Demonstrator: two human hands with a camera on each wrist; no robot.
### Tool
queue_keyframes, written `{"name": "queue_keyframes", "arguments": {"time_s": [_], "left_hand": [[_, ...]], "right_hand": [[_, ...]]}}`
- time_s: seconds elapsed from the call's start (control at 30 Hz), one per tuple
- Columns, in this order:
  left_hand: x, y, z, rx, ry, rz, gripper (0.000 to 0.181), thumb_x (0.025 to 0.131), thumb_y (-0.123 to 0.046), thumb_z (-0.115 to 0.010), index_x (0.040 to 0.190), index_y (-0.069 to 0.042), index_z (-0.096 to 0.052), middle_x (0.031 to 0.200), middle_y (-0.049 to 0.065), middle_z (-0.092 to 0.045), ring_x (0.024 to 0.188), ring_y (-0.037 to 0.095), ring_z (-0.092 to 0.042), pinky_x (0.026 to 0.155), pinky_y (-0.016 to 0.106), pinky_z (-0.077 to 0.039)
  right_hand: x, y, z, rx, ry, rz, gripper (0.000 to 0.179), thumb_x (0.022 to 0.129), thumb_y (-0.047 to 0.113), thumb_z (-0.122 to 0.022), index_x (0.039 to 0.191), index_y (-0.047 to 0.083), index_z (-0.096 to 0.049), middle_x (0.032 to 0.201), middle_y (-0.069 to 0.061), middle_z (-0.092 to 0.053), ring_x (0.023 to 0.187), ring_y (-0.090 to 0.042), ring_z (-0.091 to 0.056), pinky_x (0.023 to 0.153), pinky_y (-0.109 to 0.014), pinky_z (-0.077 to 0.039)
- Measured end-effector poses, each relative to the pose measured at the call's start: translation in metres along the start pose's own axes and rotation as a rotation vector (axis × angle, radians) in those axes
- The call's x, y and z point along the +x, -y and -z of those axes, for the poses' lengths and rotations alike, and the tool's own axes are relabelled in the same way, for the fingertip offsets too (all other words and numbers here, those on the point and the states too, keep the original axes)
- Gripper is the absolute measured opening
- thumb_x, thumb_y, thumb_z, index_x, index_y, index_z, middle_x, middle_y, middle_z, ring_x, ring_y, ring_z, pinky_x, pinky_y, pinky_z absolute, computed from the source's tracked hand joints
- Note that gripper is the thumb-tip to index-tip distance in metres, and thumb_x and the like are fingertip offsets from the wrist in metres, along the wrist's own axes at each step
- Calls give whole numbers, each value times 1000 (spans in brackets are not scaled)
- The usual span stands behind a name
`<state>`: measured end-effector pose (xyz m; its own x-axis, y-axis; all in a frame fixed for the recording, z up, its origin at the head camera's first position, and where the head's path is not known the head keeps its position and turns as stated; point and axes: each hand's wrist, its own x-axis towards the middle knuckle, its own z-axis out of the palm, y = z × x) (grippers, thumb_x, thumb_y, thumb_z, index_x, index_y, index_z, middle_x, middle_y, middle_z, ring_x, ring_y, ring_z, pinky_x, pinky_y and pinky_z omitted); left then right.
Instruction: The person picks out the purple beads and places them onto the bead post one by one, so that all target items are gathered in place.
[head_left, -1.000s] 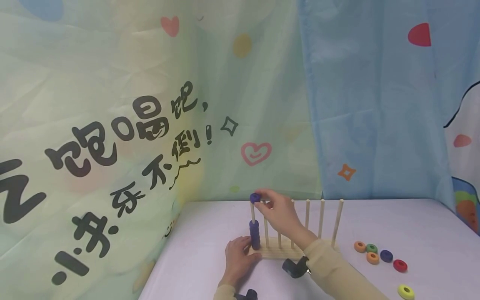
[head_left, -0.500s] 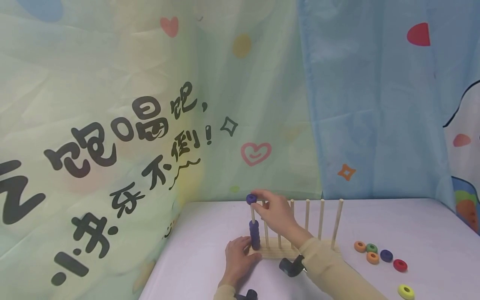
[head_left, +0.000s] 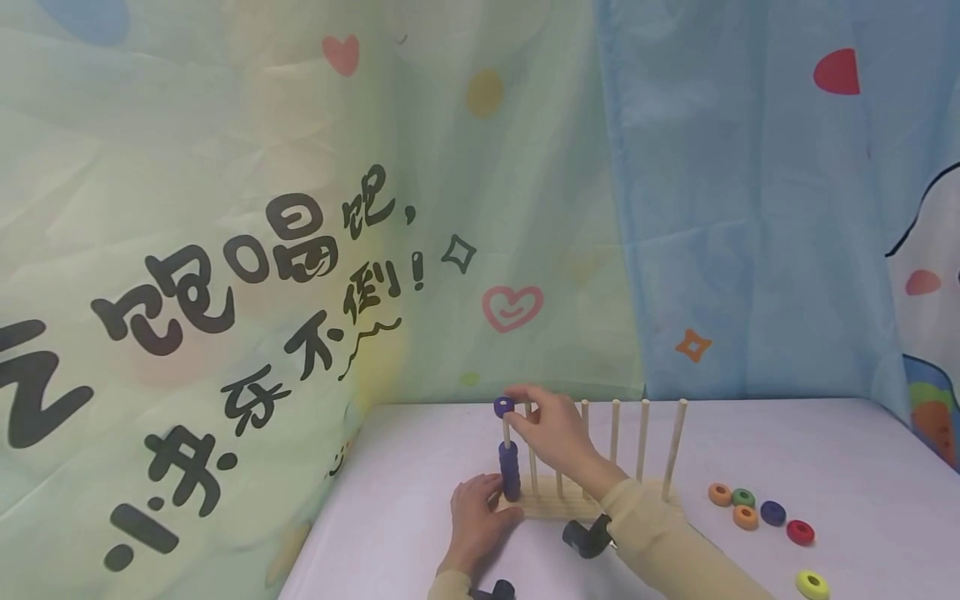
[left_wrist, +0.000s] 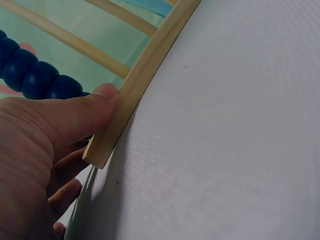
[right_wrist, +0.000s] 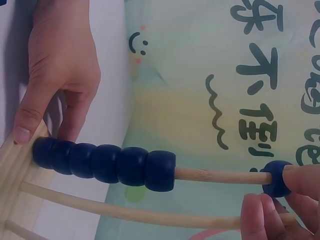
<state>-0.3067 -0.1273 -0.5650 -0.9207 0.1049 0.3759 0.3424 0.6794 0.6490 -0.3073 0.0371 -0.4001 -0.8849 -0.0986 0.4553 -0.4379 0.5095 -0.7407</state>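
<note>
My right hand [head_left: 558, 429] pinches a dark blue ring bead [head_left: 501, 412] at the top of the leftmost wooden peg. In the right wrist view the peg's upper end meets this bead [right_wrist: 275, 186]. Lower on the same peg sits a stack of several blue beads [head_left: 509, 472], with bare peg [right_wrist: 220, 175] between stack and held bead. My left hand [head_left: 476, 518] grips the left end of the pale wooden base [head_left: 562, 506]. In the left wrist view its thumb presses the base's front edge [left_wrist: 145, 70], while the other fingers are partly hidden behind.
Several bare pegs [head_left: 642, 442] rise from the base to the right. On the white table [head_left: 375, 517], right of the rack, lie two orange beads [head_left: 746, 517], a green one [head_left: 743, 497], a blue one [head_left: 773, 512], a red one [head_left: 800, 532] and a yellow one [head_left: 812, 584]. A printed curtain [head_left: 510, 208] hangs behind.
My right hand has shifted the blue bead slightly left, then a little down at the peg's top. The left hand stays on the base.
</note>
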Motion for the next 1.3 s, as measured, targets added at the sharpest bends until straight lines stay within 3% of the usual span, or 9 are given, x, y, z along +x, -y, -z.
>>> {"name": "queue_keyframes", "arguments": {"time_s": [0.4, 0.73, 0.93, 1.1, 1.3], "left_hand": [[1, 3, -2, -6, 5, 17, 53, 69, -29, -83, 116, -8, -70, 117, 6, -70, 118, 32, -55, 111, 61, -26], [-1, 1, -2, 12, -10, -4, 54, 69, -29, -83, 115, -5, -70, 115, 8, -70, 116, 33, -56, 109, 60, -29], [-1, 0, -1, 2, -8, -2, 54, 69, -29, -84, 115, -5, -70, 116, 9, -70, 117, 34, -55, 110, 61, -28], [0, 2, -3, 24, -17, -21, 53, 69, -29, -84, 114, -5, -71, 115, 8, -70, 116, 32, -56, 108, 59, -30], [0, 3, -4, 19, -19, -21, 53, 68, -29, -84, 113, -5, -71, 114, 9, -70, 115, 33, -57, 109, 60, -30]], "right_hand": [[-1, 3, 0, -20, 6, 9, 29, 85, 18, -74, 114, 17, -70, 107, 1, -73, 64, -8, -53, 53, -24, -44], [-2, 0, 1, 2, -2, 7, 27, 85, 16, -74, 112, 17, -71, 106, 2, -72, 71, -8, -59, 60, -23, -49], [-8, 2, 12, 84, -81, 37, 27, 87, 14, -72, 114, 15, -70, 106, 0, -72, 73, -11, -64, 56, -24, -53], [-18, -1, 22, 165, -156, 33, 21, 87, 11, -72, 108, 14, -71, 95, 0, -72, 67, -12, -64, 52, -25, -55], [-27, -9, 26, 152, -192, 66, 17, 87, 8, -71, 103, 12, -71, 92, -1, -73, 68, -11, -64, 61, -23, -55]]}}
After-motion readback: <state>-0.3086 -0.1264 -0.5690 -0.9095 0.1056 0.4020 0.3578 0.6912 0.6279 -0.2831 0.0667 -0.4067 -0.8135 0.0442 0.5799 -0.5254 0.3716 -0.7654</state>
